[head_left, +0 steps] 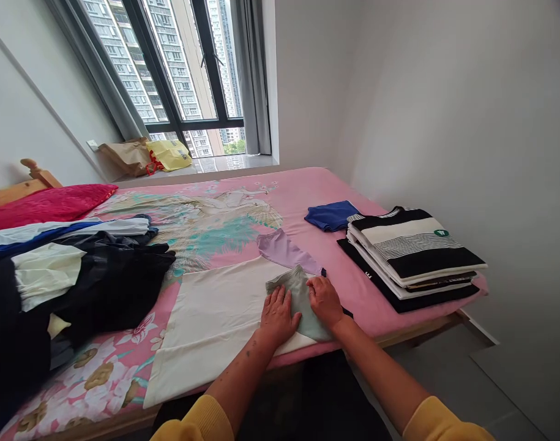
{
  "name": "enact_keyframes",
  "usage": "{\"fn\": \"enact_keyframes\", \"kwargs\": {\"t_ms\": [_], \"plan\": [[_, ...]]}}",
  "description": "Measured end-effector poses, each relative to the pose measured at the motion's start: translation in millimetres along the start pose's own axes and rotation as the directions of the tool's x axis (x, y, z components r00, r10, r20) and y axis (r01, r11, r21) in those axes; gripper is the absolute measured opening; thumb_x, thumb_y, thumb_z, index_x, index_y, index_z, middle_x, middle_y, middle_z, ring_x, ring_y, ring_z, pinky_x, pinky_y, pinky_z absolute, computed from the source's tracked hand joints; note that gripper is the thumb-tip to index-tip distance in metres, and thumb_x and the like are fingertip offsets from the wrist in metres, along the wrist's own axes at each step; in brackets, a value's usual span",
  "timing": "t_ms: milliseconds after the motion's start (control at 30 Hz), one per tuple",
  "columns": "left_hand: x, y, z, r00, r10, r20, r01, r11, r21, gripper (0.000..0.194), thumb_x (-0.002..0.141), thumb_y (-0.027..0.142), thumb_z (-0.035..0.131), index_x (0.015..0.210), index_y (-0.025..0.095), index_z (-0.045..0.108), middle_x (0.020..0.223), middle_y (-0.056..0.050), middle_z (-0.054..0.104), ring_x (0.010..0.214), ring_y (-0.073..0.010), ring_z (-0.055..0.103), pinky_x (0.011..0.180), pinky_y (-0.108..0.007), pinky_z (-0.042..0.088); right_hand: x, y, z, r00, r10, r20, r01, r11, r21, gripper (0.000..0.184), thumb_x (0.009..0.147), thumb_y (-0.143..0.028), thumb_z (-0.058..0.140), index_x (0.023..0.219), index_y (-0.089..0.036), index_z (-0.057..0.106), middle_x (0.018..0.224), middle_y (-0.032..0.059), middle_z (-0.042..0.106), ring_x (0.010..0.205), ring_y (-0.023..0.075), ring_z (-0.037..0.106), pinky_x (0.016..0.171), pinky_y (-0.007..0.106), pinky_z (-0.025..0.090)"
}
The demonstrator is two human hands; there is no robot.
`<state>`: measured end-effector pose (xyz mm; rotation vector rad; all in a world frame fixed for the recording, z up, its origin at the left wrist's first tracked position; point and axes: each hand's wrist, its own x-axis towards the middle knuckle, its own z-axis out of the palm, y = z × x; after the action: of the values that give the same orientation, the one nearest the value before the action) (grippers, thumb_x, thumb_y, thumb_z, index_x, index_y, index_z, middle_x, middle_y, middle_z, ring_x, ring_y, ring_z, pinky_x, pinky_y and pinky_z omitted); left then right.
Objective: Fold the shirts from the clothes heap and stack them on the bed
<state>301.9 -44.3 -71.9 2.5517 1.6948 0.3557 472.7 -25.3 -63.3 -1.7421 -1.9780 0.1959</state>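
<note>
A white shirt [215,318] lies spread on the bed near its front edge. Its far sleeve is lavender [286,250], and its pale green sleeve [309,321] is turned inward over the body. On the green cloth, my left hand [280,315] presses flat with the fingers stretched out. My right hand [324,300] is closed, its fingers pinching the green sleeve close to the collar side. Dark bits of the shirt's neckband show beside the right hand and wrist; the wrist hides part of it.
To the right stands a stack of folded shirts [412,251], striped one on top, with a folded blue garment [330,215] behind it. Loose dark and white clothes [119,282] heap at the left, before a red pillow [54,202]. Bags [169,154] sit on the windowsill.
</note>
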Motion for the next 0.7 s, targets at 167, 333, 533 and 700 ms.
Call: {"fn": "enact_keyframes", "kwargs": {"t_ms": [167, 333, 533, 700], "plan": [[13, -9, -4.5, 0.998, 0.043, 0.053, -0.044, 0.999, 0.023, 0.067, 0.081, 0.052, 0.042, 0.138, 0.017, 0.035, 0.147, -0.009, 0.030, 0.138, -0.0241, 0.020, 0.113, -0.049, 0.007, -1, -14, 21, 0.952, -0.261, 0.161, 0.259, 0.965, 0.031, 0.040, 0.088, -0.020, 0.034, 0.125, -0.018, 0.049, 0.132, 0.0049, 0.048, 0.126, 0.0167, 0.036, 0.109, 0.034, 0.022], [10, -18, 13.8, 0.999, -0.045, 0.013, 0.044, 0.997, 0.059, 0.074, 0.081, 0.060, 0.035, 0.141, 0.018, 0.028, 0.150, -0.008, 0.020, 0.139, -0.0262, 0.016, 0.111, -0.056, 0.006, 9, -13, 33, 0.968, -0.033, 0.250, 0.073, 0.985, -0.154, 0.054, 0.091, -0.037, 0.032, 0.139, -0.012, 0.034, 0.146, 0.0104, 0.029, 0.136, 0.0230, 0.019, 0.110, 0.044, 0.012], [6, -20, 20.7, 0.999, -0.020, -0.049, 0.024, 0.997, 0.078, 0.073, 0.082, 0.059, 0.036, 0.142, 0.019, 0.028, 0.150, -0.007, 0.021, 0.138, -0.0272, 0.017, 0.111, -0.055, 0.005, 20, -15, 36, 0.974, -0.078, 0.212, 0.113, 0.981, -0.160, 0.053, 0.091, -0.038, 0.029, 0.139, -0.016, 0.033, 0.148, 0.0068, 0.025, 0.137, 0.0203, 0.015, 0.111, 0.045, 0.004], [9, -18, 16.5, 1.000, -0.025, -0.008, 0.026, 0.999, 0.046, 0.075, 0.080, 0.061, 0.039, 0.141, 0.019, 0.028, 0.150, -0.009, 0.022, 0.138, -0.0274, 0.017, 0.110, -0.056, 0.005, 34, -13, 39, 0.942, -0.015, 0.334, 0.069, 0.986, -0.150, 0.064, 0.090, -0.047, 0.028, 0.144, -0.015, 0.020, 0.151, 0.0066, 0.013, 0.139, 0.0216, 0.007, 0.110, 0.050, -0.001]]}}
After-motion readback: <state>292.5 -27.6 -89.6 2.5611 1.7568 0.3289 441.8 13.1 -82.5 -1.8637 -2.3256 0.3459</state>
